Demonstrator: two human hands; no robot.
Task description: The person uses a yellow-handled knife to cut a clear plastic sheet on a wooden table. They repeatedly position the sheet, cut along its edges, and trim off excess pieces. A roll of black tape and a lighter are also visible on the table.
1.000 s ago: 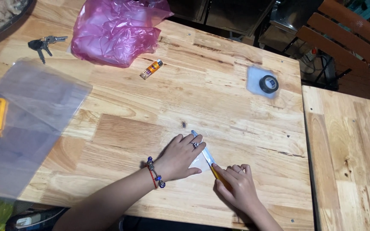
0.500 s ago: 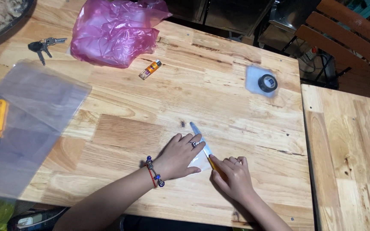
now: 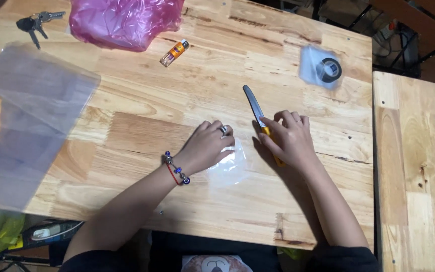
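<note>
Knife [image 3: 256, 108] now beside clear bag [image 3: 230, 163]

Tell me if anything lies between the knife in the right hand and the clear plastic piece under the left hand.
Nothing visible does. The right hand holds the yellow-handled knife just right of the clear plastic piece, which the left hand presses to the wooden table. Only bare wood separates them.

Your wooden table [image 3: 142, 136] carries clear plastic [image 3: 230, 166] under your left hand [image 3: 207, 146], a knife [image 3: 260, 118] under your right hand [image 3: 288, 138], and a lighter [image 3: 174, 53] well beyond both.
</note>
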